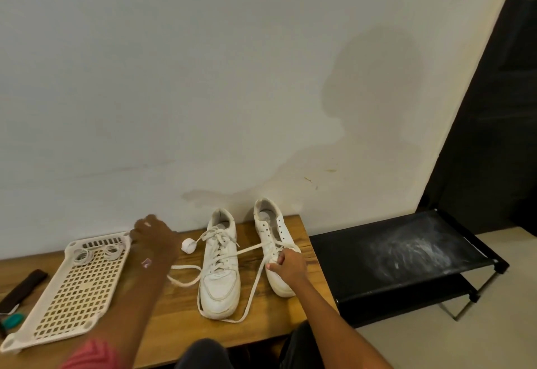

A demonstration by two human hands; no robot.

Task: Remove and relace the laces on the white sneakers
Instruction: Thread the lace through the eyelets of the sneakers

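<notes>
Two white sneakers stand on the wooden bench, toes toward me. The left sneaker (219,272) is fully laced. On the right sneaker (268,226) the upper eyelets are bare. Its loose white lace (250,290) runs across the left sneaker and loops round that shoe's toe. My right hand (287,264) sits over the right sneaker's forefoot, fingers curled, pinching the lace there. My left hand (154,236) is blurred, stretched out over the far right corner of the tray (78,296), and nothing shows in it.
The cream perforated tray holds two coiled laces (84,256) at its far end. A small white roll (187,245) lies beside the left sneaker. A dark strap (23,288) and a teal object (13,320) lie at the left. A black rack (406,252) stands to the right.
</notes>
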